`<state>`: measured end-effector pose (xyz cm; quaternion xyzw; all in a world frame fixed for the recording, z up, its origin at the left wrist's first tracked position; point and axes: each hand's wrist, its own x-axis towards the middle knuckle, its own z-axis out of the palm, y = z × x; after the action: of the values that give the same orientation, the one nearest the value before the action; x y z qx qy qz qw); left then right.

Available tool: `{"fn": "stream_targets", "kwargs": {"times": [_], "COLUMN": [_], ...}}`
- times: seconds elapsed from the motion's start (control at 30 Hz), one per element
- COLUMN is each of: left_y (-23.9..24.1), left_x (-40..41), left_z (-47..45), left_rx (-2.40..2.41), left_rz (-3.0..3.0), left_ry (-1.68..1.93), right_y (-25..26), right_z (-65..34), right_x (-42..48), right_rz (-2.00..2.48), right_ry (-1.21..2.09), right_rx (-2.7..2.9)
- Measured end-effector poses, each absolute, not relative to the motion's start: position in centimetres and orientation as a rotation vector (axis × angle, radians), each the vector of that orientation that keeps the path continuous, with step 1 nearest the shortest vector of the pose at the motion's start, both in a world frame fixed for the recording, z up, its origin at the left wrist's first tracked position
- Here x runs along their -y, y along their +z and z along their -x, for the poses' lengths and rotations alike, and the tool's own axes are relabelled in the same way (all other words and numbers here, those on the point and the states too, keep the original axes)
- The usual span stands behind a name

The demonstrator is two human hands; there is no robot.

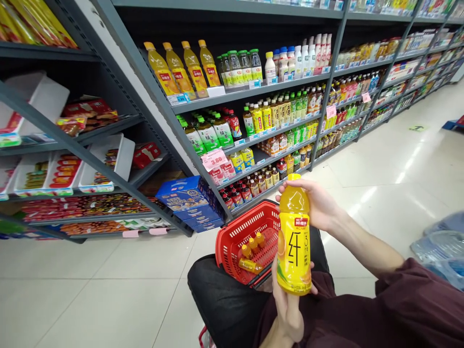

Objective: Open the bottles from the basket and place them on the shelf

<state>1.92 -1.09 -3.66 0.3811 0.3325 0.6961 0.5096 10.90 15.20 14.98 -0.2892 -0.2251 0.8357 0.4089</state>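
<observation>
A yellow juice bottle with a yellow cap stands upright in front of me, held by both hands. My left hand grips its base from below, fingers wrapped round it. My right hand is closed around the bottle's neck and shoulder from behind. Just behind the bottle sits a red plastic shopping basket, with several small orange-capped bottles lying in it.
Grey store shelves run along the left, stocked with several drink bottles and price tags. Snack trays fill the left bay. Blue cartons sit at the shelf foot. Wrapped water packs lie at right on the white tiled floor.
</observation>
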Motion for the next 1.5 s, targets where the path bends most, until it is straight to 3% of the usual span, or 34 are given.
{"fn": "stream_targets", "kwargs": {"times": [0.47, 0.87, 1.5], "left_y": [-2.8, -5.0, -2.6], "left_x": [1.0, 0.8, 0.2], "left_z": [-2.2, -2.1, -1.3], "left_rx": [-0.800, -0.762, -0.818], "left_rz": [-0.863, -1.000, -1.010], "left_ry": [1.667, 1.719, 1.514], "right_y": [15.2, 14.9, 14.5], "right_z": [-10.9, -11.1, -11.3], "right_x": [-15.1, -15.3, -15.6], "right_rz": [0.736, 0.766, 0.788], "right_ry": [2.101, 2.101, 2.076], "right_rx": [0.574, 0.630, 0.705]}}
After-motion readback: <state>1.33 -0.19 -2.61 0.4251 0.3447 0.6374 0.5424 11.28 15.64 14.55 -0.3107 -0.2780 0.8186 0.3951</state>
